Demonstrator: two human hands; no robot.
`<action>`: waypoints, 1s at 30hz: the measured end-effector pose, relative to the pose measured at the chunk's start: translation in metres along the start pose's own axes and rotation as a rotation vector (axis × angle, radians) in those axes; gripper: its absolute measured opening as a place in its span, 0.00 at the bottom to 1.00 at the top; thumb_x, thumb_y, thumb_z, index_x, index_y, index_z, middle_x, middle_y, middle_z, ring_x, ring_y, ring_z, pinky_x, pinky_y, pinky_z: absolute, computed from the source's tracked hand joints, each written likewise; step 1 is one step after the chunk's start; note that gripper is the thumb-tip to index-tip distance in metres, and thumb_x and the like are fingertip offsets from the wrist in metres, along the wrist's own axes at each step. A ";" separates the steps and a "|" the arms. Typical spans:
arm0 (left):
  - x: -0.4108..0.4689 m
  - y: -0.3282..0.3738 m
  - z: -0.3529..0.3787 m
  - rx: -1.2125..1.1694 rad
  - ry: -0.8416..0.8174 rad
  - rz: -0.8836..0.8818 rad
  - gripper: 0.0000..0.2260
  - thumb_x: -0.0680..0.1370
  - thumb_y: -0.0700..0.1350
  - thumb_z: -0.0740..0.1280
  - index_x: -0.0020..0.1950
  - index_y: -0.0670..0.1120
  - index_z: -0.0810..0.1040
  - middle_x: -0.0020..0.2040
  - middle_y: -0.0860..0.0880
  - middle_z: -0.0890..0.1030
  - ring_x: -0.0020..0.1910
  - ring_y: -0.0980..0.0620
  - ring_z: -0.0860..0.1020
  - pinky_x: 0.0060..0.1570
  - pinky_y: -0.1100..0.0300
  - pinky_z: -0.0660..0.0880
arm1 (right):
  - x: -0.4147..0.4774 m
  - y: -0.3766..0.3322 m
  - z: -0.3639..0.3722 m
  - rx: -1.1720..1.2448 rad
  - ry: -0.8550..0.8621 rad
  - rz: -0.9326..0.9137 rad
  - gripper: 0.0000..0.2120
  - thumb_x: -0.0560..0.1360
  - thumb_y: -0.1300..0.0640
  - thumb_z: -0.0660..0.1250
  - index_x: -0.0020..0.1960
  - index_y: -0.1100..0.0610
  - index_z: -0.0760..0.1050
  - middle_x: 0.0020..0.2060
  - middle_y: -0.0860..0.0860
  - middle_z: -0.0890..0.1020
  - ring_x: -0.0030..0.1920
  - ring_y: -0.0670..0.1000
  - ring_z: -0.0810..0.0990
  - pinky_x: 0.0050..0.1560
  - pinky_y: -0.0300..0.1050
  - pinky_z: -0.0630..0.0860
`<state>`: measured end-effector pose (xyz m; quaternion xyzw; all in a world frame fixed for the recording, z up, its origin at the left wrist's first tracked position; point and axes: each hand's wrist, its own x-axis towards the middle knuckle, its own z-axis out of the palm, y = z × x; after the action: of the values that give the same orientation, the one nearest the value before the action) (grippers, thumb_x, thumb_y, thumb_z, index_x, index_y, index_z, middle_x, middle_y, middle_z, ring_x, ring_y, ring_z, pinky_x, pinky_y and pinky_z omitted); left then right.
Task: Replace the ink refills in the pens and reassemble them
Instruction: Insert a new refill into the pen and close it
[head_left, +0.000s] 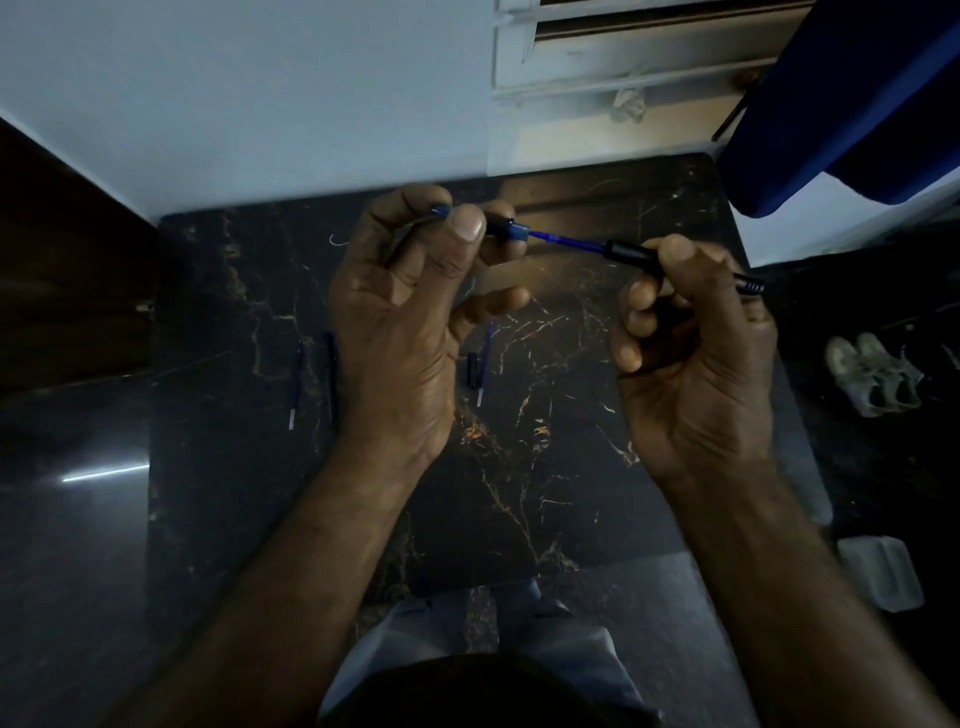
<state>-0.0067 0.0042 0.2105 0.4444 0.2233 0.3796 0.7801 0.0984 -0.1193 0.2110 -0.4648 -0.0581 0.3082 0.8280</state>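
My left hand (410, 312) pinches the blue-and-black front section of a pen (511, 228) between thumb and fingers. A thin blue refill (566, 239) bridges the gap between the two pen halves. My right hand (691, 332) grips the black barrel (631, 254), whose ribbed end (750, 285) pokes out past my fingers. Both hands hover above the dark marble table (519, 467). On the table lie a loose refill (296, 384) at the left, a dark pen part (331, 374) beside it, and another refill (484, 364) next to a small black piece (471, 370).
A pale wall and a louvred window (623, 57) rise behind the table. A blue curtain (841, 104) hangs at the upper right. Shoes (872, 379) and a pale object (880, 571) rest on the dark floor to the right. A dark cabinet (62, 260) stands at the left.
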 end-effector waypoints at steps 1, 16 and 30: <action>0.000 0.000 -0.001 0.015 -0.003 0.017 0.06 0.83 0.35 0.65 0.57 0.44 0.74 0.50 0.46 0.87 0.46 0.49 0.86 0.39 0.56 0.82 | 0.000 0.000 0.000 -0.006 -0.004 -0.006 0.09 0.82 0.62 0.65 0.43 0.55 0.76 0.32 0.49 0.80 0.30 0.45 0.76 0.26 0.38 0.72; -0.009 -0.011 0.003 0.035 0.041 -0.044 0.08 0.77 0.35 0.73 0.53 0.45 0.79 0.46 0.48 0.86 0.44 0.52 0.86 0.39 0.59 0.83 | -0.006 0.011 0.006 -0.126 -0.173 -0.085 0.01 0.80 0.67 0.69 0.51 0.63 0.78 0.38 0.55 0.83 0.35 0.51 0.80 0.31 0.43 0.77; -0.010 -0.022 -0.014 0.057 0.048 0.014 0.09 0.77 0.34 0.74 0.55 0.43 0.83 0.51 0.44 0.86 0.48 0.51 0.87 0.44 0.60 0.83 | -0.002 0.017 0.009 -0.247 -0.113 -0.041 0.05 0.77 0.58 0.71 0.45 0.59 0.80 0.31 0.53 0.83 0.26 0.49 0.79 0.24 0.40 0.73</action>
<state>-0.0136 -0.0038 0.1846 0.4585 0.2496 0.3891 0.7590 0.0859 -0.1075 0.2027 -0.5438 -0.1519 0.3074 0.7660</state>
